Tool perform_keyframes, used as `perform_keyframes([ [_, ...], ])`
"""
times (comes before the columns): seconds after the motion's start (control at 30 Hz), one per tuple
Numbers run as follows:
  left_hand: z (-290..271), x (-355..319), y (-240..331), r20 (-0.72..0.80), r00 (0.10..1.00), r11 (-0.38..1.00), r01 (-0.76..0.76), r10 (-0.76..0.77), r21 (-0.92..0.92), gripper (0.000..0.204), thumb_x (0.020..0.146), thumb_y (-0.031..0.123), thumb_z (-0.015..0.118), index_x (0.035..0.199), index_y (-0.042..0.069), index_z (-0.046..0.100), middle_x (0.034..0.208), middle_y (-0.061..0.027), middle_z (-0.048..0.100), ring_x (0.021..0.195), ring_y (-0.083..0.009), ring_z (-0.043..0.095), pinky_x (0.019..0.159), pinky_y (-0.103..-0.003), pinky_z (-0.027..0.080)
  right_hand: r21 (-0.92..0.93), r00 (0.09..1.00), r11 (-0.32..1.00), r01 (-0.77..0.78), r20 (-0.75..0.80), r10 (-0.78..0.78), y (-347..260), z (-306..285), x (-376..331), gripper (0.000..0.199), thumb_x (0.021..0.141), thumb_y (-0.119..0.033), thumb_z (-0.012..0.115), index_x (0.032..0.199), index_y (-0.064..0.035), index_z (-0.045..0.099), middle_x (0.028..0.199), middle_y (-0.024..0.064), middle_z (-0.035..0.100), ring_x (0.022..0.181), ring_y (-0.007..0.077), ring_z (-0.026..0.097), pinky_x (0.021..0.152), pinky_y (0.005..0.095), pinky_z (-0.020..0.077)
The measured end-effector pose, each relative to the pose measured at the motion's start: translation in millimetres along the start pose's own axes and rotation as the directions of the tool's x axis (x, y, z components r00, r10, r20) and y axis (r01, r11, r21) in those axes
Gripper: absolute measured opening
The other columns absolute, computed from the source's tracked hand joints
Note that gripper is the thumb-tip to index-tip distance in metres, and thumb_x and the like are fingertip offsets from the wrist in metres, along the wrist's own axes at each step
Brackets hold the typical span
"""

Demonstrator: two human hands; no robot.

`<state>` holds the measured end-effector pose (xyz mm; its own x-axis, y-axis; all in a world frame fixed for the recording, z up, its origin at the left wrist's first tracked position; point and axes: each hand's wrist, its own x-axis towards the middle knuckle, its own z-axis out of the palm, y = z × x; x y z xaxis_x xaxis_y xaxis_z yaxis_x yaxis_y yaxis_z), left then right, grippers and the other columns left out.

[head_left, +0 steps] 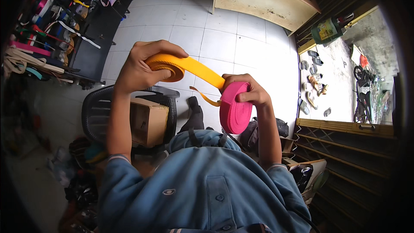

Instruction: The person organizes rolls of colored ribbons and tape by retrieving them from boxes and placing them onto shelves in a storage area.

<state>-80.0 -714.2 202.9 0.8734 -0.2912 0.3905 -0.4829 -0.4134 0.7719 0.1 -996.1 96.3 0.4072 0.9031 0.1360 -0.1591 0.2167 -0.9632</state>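
My left hand (145,65) is closed around a coil of yellow webbing strap (171,70), thumb pressed on its side. From that coil a flat length of the strap runs across to my right hand (250,87). There my right fingers grip the yellow strap together with a thick roll of pink webbing (235,111), the thumb lying over the pink roll's upper edge. A loose end of the yellow strap curls out left of the pink roll. Both rolls are held up in the air in front of my chest.
On the left, a dark rack (92,45) holds many coloured straps. A black plastic chair (97,112) bears a cardboard box (148,123). A wooden desk (263,6) stands ahead. Several sandals (317,86) lie beyond the folding gate (349,146) at right.
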Motion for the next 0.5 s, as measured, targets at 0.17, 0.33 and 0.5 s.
perform_keyframes([
  [0.17, -40, 18, -63, -0.16, 0.983, 0.957, -0.13, 0.091, -0.259, 0.033, 0.063, -0.001, 0.058, 0.095, 0.0, 0.067, 0.087, -0.0116, 0.069, 0.077, -0.0167, 0.067, 0.074, -0.026, 0.055, 0.173, 0.998, 0.984, 0.03, 0.053, -0.04, 25, -27, 55, 0.052, 0.071, -0.045, 0.071, 0.085, 0.0039, 0.062, 0.081, 0.0142, 0.058, 0.077, 0.0223, 0.051, 0.069, 0.0344, 0.0396],
  [0.33, -71, 36, -113, -0.407, 0.909, 0.964, -0.027, -0.087, -0.266, 0.03, 0.068, 0.006, 0.059, 0.097, 0.0, 0.066, 0.088, -0.0102, 0.068, 0.08, -0.0153, 0.067, 0.076, -0.027, 0.056, 0.317, 0.997, 0.946, -0.065, 0.068, 0.045, 48, -35, 112, 0.053, 0.069, -0.046, 0.071, 0.087, 0.0033, 0.062, 0.083, 0.0158, 0.059, 0.077, 0.024, 0.051, 0.07, 0.0353, 0.0397],
  [0.5, -85, 59, -153, -0.423, 0.897, 0.939, -0.026, -0.13, -0.344, 0.028, 0.07, 0.007, 0.061, 0.097, 0.003, 0.064, 0.09, -0.0081, 0.067, 0.082, -0.0144, 0.066, 0.076, -0.027, 0.055, 0.054, 0.982, 0.986, -0.157, 0.114, 0.15, 50, -57, 172, 0.044, 0.073, -0.03, 0.074, 0.101, 0.0023, 0.063, 0.13, 0.0207, 0.049, 0.107, 0.0281, 0.055, 0.092, 0.0362, 0.0412],
])
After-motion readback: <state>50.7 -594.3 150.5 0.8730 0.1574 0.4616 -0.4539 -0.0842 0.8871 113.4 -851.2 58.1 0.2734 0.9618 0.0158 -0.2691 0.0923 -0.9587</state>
